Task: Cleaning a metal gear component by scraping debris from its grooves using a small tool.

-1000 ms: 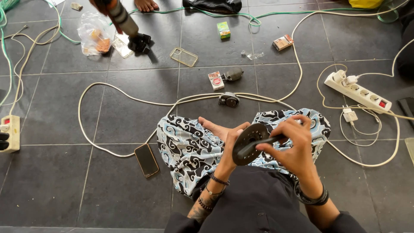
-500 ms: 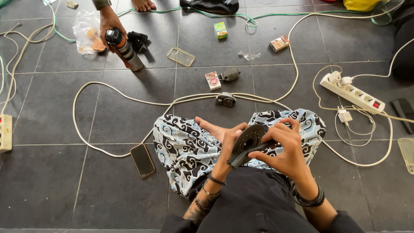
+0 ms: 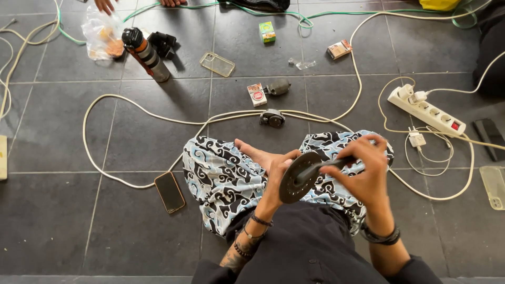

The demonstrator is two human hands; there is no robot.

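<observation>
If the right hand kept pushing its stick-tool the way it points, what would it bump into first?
The right hand points its dark tool leftward, straight at the round perforated disc that the left hand holds. The tip seems to touch the disc already, so the disc comes first, though depth is hard to judge.

Round dark perforated metal disc (image 3: 295, 176): matt finish. Patterned blue-and-white trousers (image 3: 223, 176): soft cloth. Dark grey tiled floor (image 3: 63, 221): smooth, slightly glossy.
</observation>
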